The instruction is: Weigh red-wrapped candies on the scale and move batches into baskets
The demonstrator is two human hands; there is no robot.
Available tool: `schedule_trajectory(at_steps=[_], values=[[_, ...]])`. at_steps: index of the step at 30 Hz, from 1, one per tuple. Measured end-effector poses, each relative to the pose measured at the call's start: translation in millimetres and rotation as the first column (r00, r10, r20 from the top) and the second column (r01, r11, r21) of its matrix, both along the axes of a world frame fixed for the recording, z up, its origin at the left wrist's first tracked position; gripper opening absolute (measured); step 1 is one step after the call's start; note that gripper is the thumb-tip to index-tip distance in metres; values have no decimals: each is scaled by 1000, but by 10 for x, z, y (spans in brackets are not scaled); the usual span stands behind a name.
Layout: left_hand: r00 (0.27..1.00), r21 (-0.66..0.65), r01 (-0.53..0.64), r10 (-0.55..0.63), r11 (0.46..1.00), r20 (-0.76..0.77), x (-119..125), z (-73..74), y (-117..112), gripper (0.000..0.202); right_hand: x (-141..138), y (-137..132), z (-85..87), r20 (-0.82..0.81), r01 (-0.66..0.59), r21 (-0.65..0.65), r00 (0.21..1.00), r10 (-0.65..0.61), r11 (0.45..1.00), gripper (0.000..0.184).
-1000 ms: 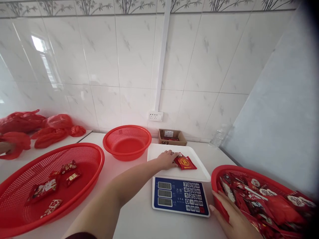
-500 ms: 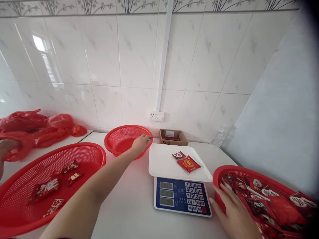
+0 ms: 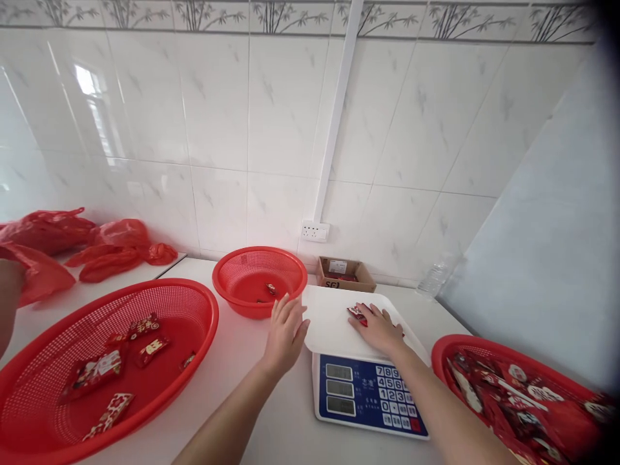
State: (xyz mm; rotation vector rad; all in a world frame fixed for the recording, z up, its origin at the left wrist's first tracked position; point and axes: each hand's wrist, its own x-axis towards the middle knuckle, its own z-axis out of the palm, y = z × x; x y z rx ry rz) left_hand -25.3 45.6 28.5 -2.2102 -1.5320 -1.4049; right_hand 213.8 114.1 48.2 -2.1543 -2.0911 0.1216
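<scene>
My left hand (image 3: 285, 329) hovers open, fingers spread, between the small red basket (image 3: 227, 290) and the left edge of the white scale tray (image 3: 329, 323). A small packet (image 3: 270, 289) lies inside that basket. My right hand (image 3: 378, 326) lies flat on the tray, fingers stretched over the red packets (image 3: 357, 312), which it partly hides. The blue-faced scale (image 3: 368, 394) stands under the tray.
A large red basket (image 3: 194, 316) at the left holds several packets. Another red basket (image 3: 445, 352), full of packets, stands at the right. A cardboard box (image 3: 345, 274), a plastic bottle (image 3: 433, 278) and a socket (image 3: 314, 230) are by the wall. Red bags (image 3: 111, 245) and another person's hand (image 3: 7, 303) are at far left.
My left hand went from the tray to the small basket, where a packet now lies, and drew back. My right hand left the right basket and came down on the tray's packets.
</scene>
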Motion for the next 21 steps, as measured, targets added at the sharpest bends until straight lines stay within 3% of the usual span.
schedule_trajectory(at_steps=[3, 6, 11, 16, 21], values=[[997, 70, 3, -8, 998, 76, -119, -201, -156, 23, 20, 32, -25, 39, -83, 78, 996, 80, 994, 50], [996, 82, -15, 7, 997, 91, -211, -294, -217, 21, 21, 52, -29, 37, -106, 158, 994, 101, 982, 43], [996, 50, -45, 41, 998, 83, -257, -292, -200, 22, -128, 188, 107, -269, -55, 223, 956, 116, 973, 29], [996, 30, -60, 58, 998, 67, -248, -317, -185, 24, -685, 424, 426, -458, -82, 244, 869, 189, 966, 24], [998, 48, -64, 62, 997, 31, -266, -401, -139, 24, -1389, 702, 736, -672, -186, 194, 690, 269, 963, 56]])
